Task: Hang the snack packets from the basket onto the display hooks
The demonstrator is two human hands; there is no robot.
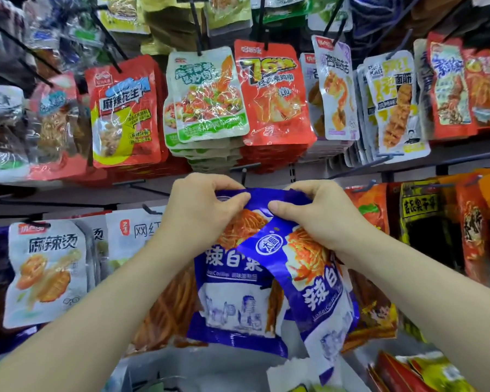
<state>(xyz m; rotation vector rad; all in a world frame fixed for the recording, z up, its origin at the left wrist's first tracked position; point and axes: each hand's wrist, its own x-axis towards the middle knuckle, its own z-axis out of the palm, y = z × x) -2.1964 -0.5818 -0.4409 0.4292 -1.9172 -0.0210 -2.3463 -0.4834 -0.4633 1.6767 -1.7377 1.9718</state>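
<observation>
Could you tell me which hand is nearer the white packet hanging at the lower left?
Left. The left hand is right of the white packet, slightly higher; the right hand is farther right, beyond it. Both pinch blue packets.

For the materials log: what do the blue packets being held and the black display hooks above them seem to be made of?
Blue packets: probably thin, glossy plastic film; they crumple where pinched and throw white glare. Display hooks: thin black rods, probably coated metal wire with a dull finish; the look alone cannot settle whether they are metal or plastic.
</observation>
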